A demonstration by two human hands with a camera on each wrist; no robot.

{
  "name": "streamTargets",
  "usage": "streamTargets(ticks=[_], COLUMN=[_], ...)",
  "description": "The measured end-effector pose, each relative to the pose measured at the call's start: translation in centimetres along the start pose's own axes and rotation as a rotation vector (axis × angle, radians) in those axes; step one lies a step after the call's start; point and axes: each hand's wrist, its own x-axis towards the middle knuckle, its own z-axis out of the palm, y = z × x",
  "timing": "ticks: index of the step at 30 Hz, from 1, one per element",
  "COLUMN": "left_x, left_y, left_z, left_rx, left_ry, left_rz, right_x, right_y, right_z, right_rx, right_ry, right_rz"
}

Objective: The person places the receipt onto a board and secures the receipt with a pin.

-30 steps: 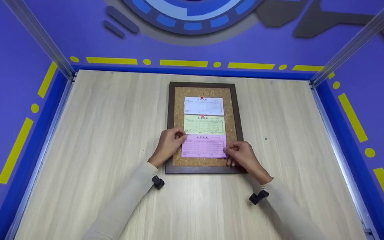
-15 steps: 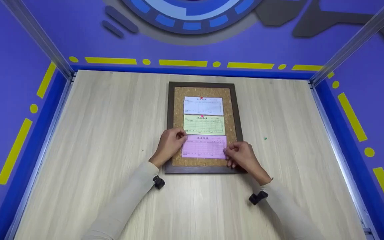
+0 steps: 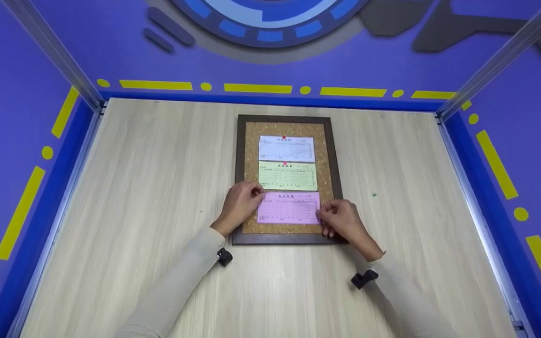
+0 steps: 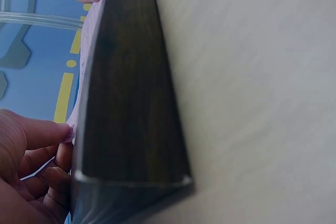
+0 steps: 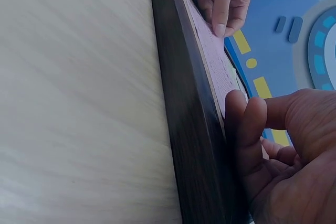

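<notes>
A pink printed slip (image 3: 288, 209) lies low on a framed cork board (image 3: 252, 155). My left hand (image 3: 240, 203) pinches its upper left corner between thumb and finger. At the slip's right edge, lower down, my right hand (image 3: 342, 218) pinches the paper. Above it are a green slip (image 3: 288, 177) and a white slip (image 3: 286, 151), each with a red pushpin (image 3: 284, 164) at its top middle. No pin shows on the pink slip. In the left wrist view, the thumb and finger of the left hand (image 4: 31, 163) meet on the pink paper beside the dark frame (image 4: 128, 87).
The board lies flat on a pale wooden table (image 3: 158, 178). A tiny green object (image 3: 374, 195) sits on the tabletop right of the board. Blue panels with yellow marks (image 3: 258, 88) enclose the back and sides, joined by metal posts (image 3: 496, 61).
The pink slip has shifted slightly down and right, with both hands still pinching it. A narrow strip of cork now shows between it and the green slip.
</notes>
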Motion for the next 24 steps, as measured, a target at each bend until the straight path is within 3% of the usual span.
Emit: streamTargets(ticks=[5, 12, 24], left_x=[0.0, 0.7, 0.5], left_y=[0.1, -2.1, 0.0], left_z=[0.0, 1.1, -0.2], left_rx=[0.030, 0.015, 0.054], left_ry=[0.004, 0.045, -0.003], left_rz=[0.042, 0.128, 0.078], right_x=[-0.1, 0.0, -0.1], right_y=[0.0, 0.1, 0.1], right_z=[0.0, 0.1, 0.5], right_rx=[-0.021, -0.027, -0.044], right_ry=[0.025, 0.051, 0.087], right_rz=[-0.013, -0.011, -0.008])
